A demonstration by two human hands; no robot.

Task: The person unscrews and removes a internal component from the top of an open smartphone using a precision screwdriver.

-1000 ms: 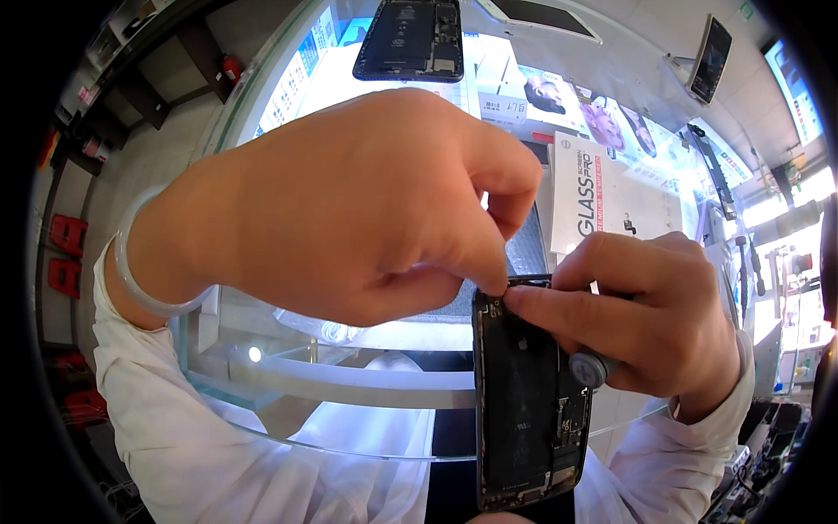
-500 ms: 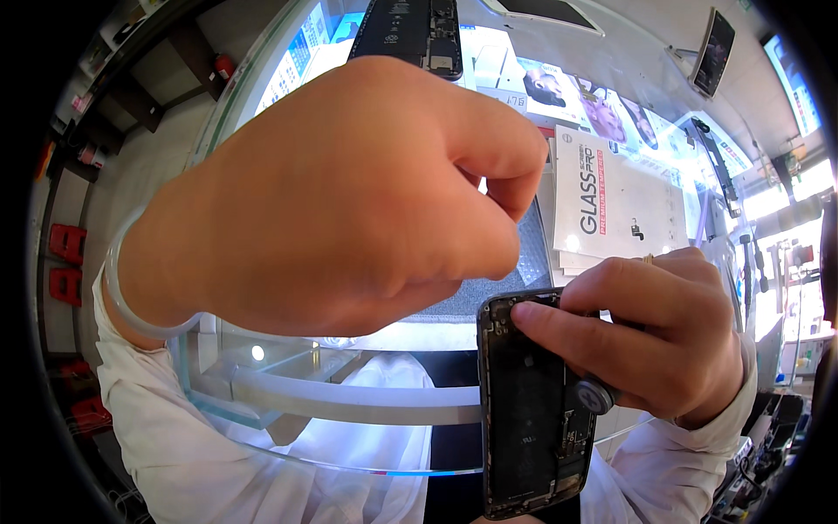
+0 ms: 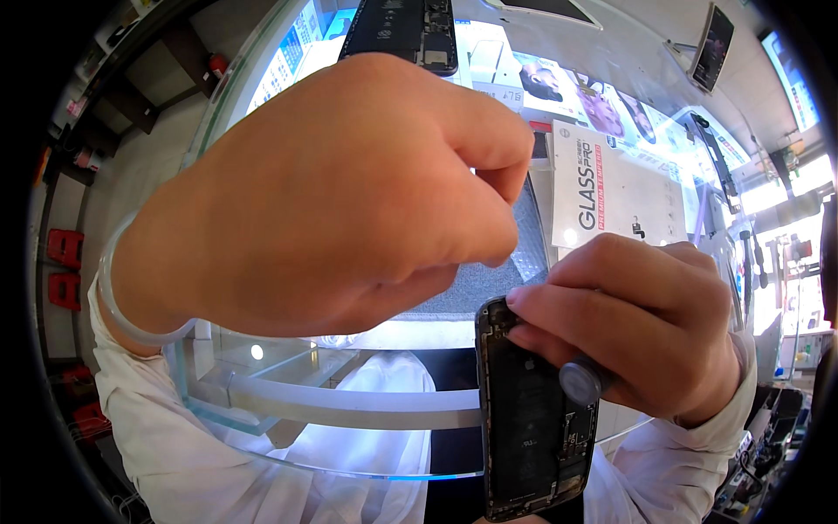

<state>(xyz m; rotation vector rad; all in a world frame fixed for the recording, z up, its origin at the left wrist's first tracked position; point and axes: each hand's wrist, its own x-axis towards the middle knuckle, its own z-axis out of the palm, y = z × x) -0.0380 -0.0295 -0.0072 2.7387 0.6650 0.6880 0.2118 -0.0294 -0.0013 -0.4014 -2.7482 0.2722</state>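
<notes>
My left hand (image 3: 349, 201), very large in the view, is closed with its fingers curled under; what they hold, if anything, is hidden. To the right and lower, my right hand (image 3: 646, 323) is closed around a screwdriver, of which only the round grey end cap (image 3: 580, 382) shows. Its thumb and finger touch the top edge of an opened phone (image 3: 528, 437), upright near the lower edge with its dark battery and circuit parts bared. A bit of skin shows below the phone; I cannot tell what it belongs to.
Another opened phone (image 3: 397, 31) lies beyond my left hand on the glass counter. White screen-glass packaging (image 3: 620, 188) lies right of centre, beside a grey mat (image 3: 467, 293). A phone on a stand (image 3: 714, 48) is at far right, and red stools (image 3: 65, 247) stand at left.
My right hand has shifted slightly up and left, its fingertips moving from the phone's face to its top edge. The screwdriver cap has turned and moved up. My left hand has barely moved.
</notes>
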